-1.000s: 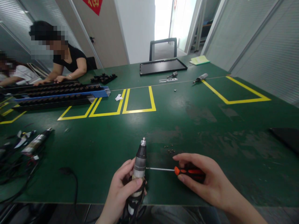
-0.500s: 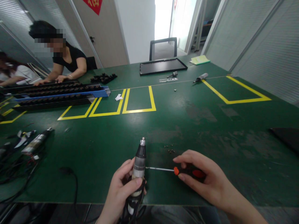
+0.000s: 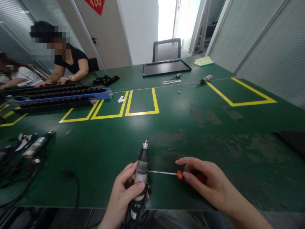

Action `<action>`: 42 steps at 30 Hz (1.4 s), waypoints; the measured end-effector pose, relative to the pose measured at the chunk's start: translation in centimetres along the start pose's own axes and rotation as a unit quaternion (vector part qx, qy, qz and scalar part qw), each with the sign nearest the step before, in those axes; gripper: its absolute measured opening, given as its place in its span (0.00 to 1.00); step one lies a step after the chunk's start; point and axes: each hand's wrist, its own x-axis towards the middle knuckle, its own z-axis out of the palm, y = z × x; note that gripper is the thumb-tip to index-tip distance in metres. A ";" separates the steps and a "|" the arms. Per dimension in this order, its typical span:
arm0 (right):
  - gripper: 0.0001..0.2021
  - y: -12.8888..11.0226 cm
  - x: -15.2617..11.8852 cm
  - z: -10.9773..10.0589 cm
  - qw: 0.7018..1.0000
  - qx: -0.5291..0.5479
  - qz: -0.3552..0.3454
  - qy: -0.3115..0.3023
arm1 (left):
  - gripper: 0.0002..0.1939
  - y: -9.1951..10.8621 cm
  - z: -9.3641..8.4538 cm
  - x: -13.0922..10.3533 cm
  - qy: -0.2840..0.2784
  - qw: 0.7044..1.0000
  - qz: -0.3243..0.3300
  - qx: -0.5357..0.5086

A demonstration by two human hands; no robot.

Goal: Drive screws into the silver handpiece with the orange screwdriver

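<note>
My left hand is wrapped round an electric screwdriver, its metal chuck pointing up and away from me. A black cable is bunched below its body. My right hand grips a hand screwdriver by its red and black handle, index finger extended and thumb near the collar. The shank runs left, and its tip meets the side of the electric screwdriver's body. Several small screws lie on the green table just beyond my hands.
To the left lie another electric screwdriver and tangled cables. Long black and blue rails stand before a co-worker. Farther off are a black-framed panel, a notepad and a grey tool.
My right hand's fingers have shifted and curled further over the hand screwdriver's handle, with the thumb nearer the collar. The left hand and electric screwdriver stay in place.
</note>
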 end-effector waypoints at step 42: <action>0.15 0.2 -0.3 -0.1 0.999 0.020 0.026 -0.028 | 0.17 0.0 0.0 0.1 -0.004 1.000 -0.002 0.003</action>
